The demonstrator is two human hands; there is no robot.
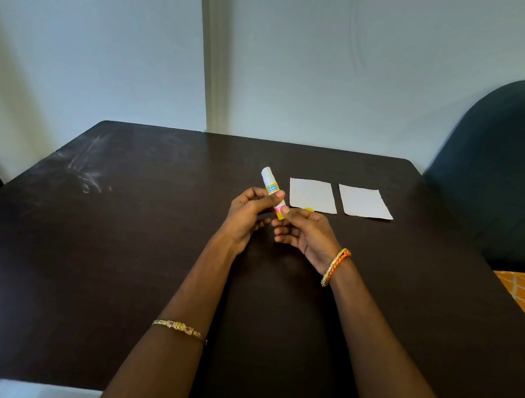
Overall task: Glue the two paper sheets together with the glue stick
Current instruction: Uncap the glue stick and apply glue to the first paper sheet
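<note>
Here the glue stick [272,189] tilts up-left, away from the person, left hand [247,211] gripping its middle, right hand [304,231] pinching its base.

Dim, soft light; glare streaks on table [91,169]; wide-angle edge bending.

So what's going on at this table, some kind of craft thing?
A person is getting a glue stick ready. The left hand grips its white body, tilted up off the dark table, while the right hand pinches its yellow lower end. Two paper sheets lie flat side by side, apart, just beyond the hands. Neither has been touched with glue yet, as far as shows.
</note>
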